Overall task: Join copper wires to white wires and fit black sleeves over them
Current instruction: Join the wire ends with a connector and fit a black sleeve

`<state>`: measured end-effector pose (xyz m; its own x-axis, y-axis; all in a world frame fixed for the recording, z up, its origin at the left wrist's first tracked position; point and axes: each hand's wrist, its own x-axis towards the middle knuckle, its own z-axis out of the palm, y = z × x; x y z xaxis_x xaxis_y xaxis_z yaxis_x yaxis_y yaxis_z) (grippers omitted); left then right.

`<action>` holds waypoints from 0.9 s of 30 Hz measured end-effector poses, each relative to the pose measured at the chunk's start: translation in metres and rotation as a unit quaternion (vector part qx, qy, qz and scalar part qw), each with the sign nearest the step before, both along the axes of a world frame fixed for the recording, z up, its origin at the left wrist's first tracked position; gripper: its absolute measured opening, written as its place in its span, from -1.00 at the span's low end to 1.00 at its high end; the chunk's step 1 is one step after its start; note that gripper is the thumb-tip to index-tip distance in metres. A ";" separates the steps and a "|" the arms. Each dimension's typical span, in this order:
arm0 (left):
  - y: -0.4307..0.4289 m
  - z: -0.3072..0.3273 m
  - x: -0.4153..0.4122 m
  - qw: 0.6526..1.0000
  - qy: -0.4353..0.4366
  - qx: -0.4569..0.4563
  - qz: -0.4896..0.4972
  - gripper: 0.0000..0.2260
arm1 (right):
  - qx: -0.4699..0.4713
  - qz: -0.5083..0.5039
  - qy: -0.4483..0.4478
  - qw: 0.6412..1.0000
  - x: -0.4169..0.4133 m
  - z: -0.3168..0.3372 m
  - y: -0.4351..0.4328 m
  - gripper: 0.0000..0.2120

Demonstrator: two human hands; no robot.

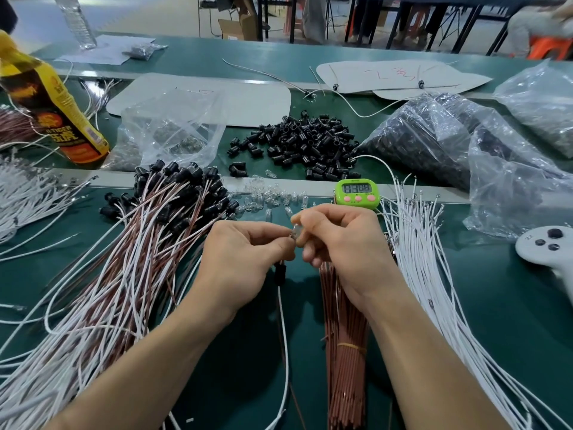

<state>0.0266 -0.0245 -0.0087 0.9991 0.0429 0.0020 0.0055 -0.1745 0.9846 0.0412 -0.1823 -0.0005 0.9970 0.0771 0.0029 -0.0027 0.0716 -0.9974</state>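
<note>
My left hand (245,259) pinches the top ends of a white wire (286,342) and a thin copper wire (283,336) that hang down toward me. A black sleeve (280,272) sits on them just below my fingers. My right hand (338,240) pinches a small clear bulb-like part (296,231) against those wire ends. A bundle of copper wires (345,352) lies under my right wrist. Loose white wires (434,274) fan out to the right. Finished wire pairs with black sleeves (139,243) are piled at the left. Loose black sleeves (307,144) lie heaped beyond.
A green timer (357,193) stands just beyond my hands, with small clear parts (266,197) scattered beside it. Plastic bags (449,144) lie at the right and one (167,131) at the left. A yellow bottle (52,110) stands far left. A white controller (548,246) rests at the right edge.
</note>
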 end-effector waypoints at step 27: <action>0.005 0.009 0.001 0.993 -0.012 -0.116 -0.011 -0.88 | 0.053 0.028 0.096 0.994 -0.009 0.003 0.007 -0.74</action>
